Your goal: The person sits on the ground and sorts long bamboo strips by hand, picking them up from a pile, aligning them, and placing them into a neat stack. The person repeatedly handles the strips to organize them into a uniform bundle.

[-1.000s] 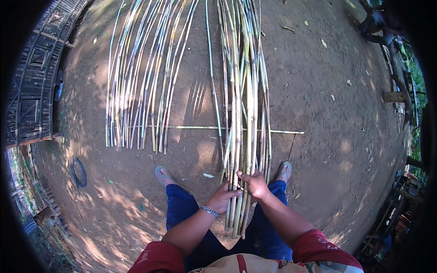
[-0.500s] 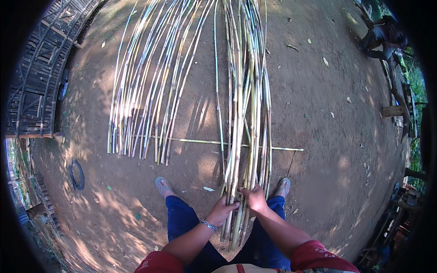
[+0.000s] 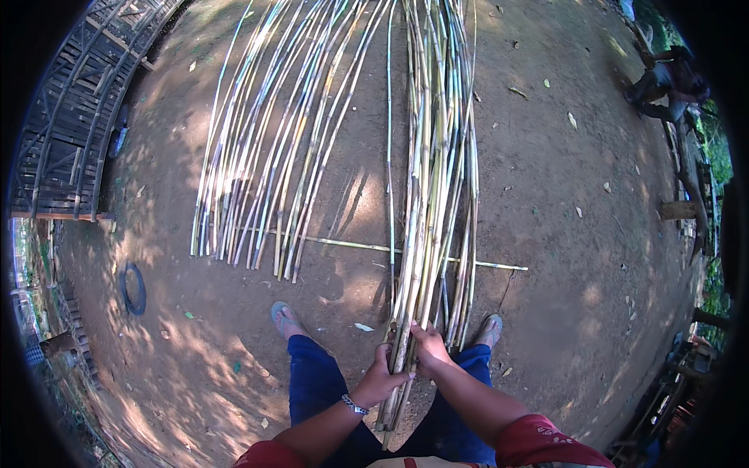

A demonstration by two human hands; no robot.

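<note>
Between my feet, long thin bamboo poles stretch away from me, their near ends raised in my hands. My left hand, with a bracelet at the wrist, wraps round the bundle from the left below the right hand. My right hand is closed on the same bundle from the right, its thumb lying over the poles. Several near ends stick out below my hands toward me. Other poles lie outside my grip, with their ends beside my right foot. One cross pole lies sideways on the ground beneath them.
A second group of bamboo poles lies spread at the left, ends resting near the cross pole. A slatted bamboo structure stands far left, with a black tyre nearer. Another person is at the far right by a wooden log.
My hands and the held pole ends have come slightly closer to me. The bundle below my hands looks narrower, and more poles lie outside my right hand. The view has shifted slightly.
</note>
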